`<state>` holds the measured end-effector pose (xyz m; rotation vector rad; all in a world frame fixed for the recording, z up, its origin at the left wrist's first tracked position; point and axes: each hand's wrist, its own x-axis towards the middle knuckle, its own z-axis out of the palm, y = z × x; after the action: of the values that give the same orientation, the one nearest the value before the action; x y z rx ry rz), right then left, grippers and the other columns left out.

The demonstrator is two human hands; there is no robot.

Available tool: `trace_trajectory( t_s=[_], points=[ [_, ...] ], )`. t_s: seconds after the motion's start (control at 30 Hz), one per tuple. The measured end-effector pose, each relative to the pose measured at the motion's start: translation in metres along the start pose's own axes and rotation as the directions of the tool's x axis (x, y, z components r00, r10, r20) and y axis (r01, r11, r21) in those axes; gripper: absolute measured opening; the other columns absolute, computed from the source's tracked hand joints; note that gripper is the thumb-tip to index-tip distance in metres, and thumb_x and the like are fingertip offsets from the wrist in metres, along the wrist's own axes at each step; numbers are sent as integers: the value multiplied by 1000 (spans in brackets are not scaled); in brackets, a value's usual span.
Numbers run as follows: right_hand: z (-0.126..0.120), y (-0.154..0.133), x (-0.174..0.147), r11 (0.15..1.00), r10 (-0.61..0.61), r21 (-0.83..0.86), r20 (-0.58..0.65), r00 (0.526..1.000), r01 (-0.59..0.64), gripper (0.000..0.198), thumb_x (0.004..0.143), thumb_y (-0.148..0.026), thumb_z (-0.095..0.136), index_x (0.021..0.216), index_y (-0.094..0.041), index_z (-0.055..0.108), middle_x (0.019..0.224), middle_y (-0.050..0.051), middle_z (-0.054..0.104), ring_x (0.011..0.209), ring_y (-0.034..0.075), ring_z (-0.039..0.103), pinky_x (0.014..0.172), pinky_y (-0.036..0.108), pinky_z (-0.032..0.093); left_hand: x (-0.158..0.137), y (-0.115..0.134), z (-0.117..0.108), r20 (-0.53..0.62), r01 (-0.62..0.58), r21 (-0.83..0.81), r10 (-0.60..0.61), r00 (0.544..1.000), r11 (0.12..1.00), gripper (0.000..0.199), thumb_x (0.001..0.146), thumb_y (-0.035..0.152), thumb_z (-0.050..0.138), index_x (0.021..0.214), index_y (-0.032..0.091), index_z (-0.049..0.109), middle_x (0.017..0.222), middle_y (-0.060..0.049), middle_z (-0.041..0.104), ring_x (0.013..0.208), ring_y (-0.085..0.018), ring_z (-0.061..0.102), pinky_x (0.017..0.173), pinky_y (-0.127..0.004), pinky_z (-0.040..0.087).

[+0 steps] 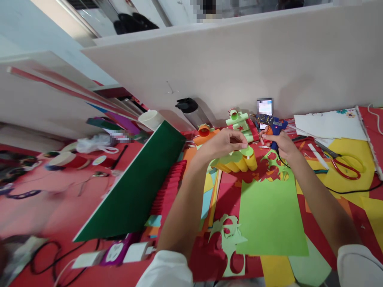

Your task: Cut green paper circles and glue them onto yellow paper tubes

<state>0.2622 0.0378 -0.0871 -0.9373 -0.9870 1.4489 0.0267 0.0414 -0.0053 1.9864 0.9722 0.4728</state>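
Note:
My right hand (283, 144) is wrapped round a blue hot glue gun (277, 127) with an orange trigger. Its nozzle points left, and a black cord hangs down from it. My left hand (229, 142) has thumb and fingers pinched together over a row of yellow paper tubes (237, 164) with light-green round tops. Whatever is between those fingertips is too small to make out. Behind the tubes stands a light-green paper model (241, 125) with a red star. An orange paper roll (204, 130) sits left of it. In front of me lies a green paper sheet (271, 219).
Red-handled scissors (345, 164) rest on yellow paper at right. A phone (265, 107) leans on the white partition (239, 67), near a steel bottle (196, 113). A dark-green board (134, 191) tilts at left beside red pleated paper (167, 189). Cut paper scraps (231, 235) and a power strip (116, 252) lie nearer.

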Motion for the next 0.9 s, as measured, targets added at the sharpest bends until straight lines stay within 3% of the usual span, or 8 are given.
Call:
trace_trajectory(
  t_s=[0.27,0.53,0.9],
  points=[
    [1,-1,-1,1000,-3,0,-24,1000,3,38,58,-30,94,84,-22,67,80,-1,67,63,13,55,58,29,45,-3,3,-9,6,-15,-6,15,1000,1000,27,83,43,76,81,16,73,74,-3,68,66,-12,56,60,-23,45],
    [2,-3,-2,1000,-1,0,-1,1000,1,37,57,-31,93,81,-21,66,78,-1,68,61,11,52,57,28,43,0,3,0,32,41,12,-41,999,999,19,83,37,75,82,18,73,71,0,66,63,-10,53,55,-21,40],
    [2,-3,-1,1000,10,-7,-8,1000,-10,40,54,-34,93,81,-22,67,77,-1,68,61,12,50,57,28,43,1,2,-1,43,51,40,-53,998,998,22,83,40,74,83,18,74,78,-3,72,69,-13,61,60,-23,45]
  ],
)
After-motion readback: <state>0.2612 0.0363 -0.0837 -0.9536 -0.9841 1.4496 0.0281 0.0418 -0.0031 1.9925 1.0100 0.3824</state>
